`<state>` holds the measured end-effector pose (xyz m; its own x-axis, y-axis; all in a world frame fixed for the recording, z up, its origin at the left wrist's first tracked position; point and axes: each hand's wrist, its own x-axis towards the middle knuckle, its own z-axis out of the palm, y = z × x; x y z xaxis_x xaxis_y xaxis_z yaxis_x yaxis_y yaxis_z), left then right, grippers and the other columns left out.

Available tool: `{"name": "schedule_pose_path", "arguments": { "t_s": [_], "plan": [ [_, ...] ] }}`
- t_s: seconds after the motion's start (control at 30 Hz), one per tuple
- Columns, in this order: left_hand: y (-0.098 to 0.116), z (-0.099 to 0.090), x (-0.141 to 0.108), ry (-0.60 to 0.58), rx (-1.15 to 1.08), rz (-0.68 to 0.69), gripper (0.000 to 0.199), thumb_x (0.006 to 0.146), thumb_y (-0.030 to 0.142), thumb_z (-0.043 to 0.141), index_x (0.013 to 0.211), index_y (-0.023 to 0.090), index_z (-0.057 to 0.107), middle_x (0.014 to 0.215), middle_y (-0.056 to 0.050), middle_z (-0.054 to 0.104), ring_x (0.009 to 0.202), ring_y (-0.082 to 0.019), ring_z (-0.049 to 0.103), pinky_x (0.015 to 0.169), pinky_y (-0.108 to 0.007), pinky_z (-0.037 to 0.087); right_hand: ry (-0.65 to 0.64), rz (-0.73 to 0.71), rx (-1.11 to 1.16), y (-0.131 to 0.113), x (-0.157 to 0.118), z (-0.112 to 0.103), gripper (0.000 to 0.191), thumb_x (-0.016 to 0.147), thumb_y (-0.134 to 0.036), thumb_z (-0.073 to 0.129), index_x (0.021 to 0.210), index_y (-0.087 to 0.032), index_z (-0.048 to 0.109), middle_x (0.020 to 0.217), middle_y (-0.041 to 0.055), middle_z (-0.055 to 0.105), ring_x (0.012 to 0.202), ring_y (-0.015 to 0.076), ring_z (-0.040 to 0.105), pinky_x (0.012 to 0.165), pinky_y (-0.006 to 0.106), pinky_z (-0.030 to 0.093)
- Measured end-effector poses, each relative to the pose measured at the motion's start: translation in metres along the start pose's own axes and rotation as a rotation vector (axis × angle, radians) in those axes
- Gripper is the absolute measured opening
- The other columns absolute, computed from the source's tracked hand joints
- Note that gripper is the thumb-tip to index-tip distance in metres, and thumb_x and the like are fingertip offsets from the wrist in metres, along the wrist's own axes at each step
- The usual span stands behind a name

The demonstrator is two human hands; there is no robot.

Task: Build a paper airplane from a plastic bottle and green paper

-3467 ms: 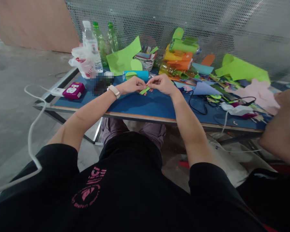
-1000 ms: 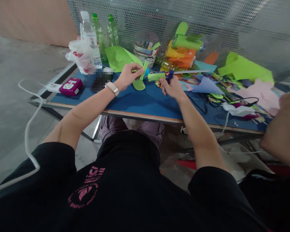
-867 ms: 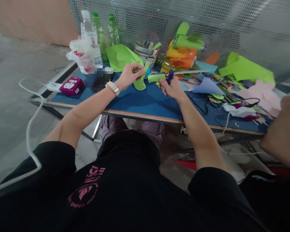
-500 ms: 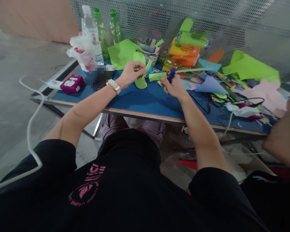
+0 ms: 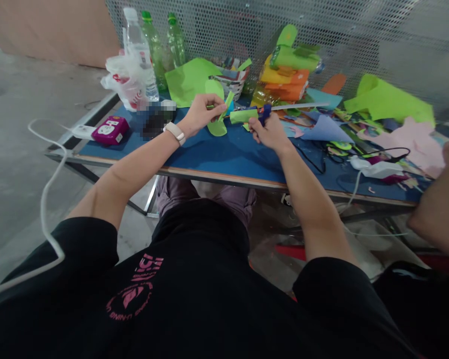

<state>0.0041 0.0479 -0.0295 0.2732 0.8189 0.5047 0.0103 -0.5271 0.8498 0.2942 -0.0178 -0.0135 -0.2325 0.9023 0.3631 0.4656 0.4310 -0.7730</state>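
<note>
My left hand [image 5: 204, 113] reaches over the blue table with thumb and fingers pinched on a narrow light green paper strip [image 5: 229, 101]. Rounded green paper pieces [image 5: 217, 127] show just below and behind those fingers. To the right, my right hand [image 5: 270, 132] is closed around the dark blue handles of what look like scissors [image 5: 267, 110]; the blades are mostly hidden. A curled green paper piece [image 5: 243, 117] sits at the thumb of this hand, between the two hands. Whether the thumb grips that paper or only touches it, I cannot tell.
Bottles [image 5: 176, 42], a bagged cup [image 5: 129, 87] and a magenta box [image 5: 110, 130] stand left. Behind are a green sheet [image 5: 190, 80] and an orange-green bottle craft [image 5: 284, 75]. Paper scraps [image 5: 327, 130] and a white power strip [image 5: 377, 169] lie right, near another person's arm [image 5: 439, 209].
Both hands keep nearly the same place and grip. The view has shifted very slightly, and the green pieces between the hands have moved only a little.
</note>
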Motion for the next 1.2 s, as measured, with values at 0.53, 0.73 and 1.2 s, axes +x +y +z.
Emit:
{"name": "schedule_pose_path", "arguments": {
  "t_s": [0.53,0.73,1.2],
  "plan": [
    [-0.005,0.001,0.001,-0.036,-0.017,-0.007,0.051,0.1,0.056,0.112,0.09,0.024,0.074,0.074,-0.001,0.06,0.075,-0.02,0.068,0.081,-0.038,0.071,0.059,-0.007,-0.071,0.012,0.005,-0.006,0.102,0.082,-0.131,0.063,0.099,-0.031,0.072,0.061,0.0015,0.052,0.06,0.0272,0.067,0.056,0.043,0.059],
    [-0.002,0.003,-0.001,-0.049,-0.027,-0.004,0.052,0.097,0.057,0.114,0.091,0.025,0.074,0.074,0.0,0.061,0.076,-0.02,0.069,0.08,-0.037,0.071,0.106,-0.04,-0.117,0.019,0.006,-0.009,0.11,0.082,-0.134,0.054,0.098,-0.028,0.08,0.077,0.0121,0.074,0.063,0.0302,0.078,0.063,0.053,0.076],
    [-0.007,0.002,0.0,-0.057,-0.002,-0.002,0.053,0.099,0.058,0.113,0.09,0.024,0.074,0.074,-0.001,0.063,0.077,-0.021,0.074,0.083,-0.039,0.074,0.119,-0.056,-0.074,0.02,0.007,-0.011,0.096,0.091,-0.129,0.056,0.083,-0.033,0.055,0.066,0.0019,0.054,0.057,0.0221,0.055,0.067,0.051,0.067]
  ]
}}
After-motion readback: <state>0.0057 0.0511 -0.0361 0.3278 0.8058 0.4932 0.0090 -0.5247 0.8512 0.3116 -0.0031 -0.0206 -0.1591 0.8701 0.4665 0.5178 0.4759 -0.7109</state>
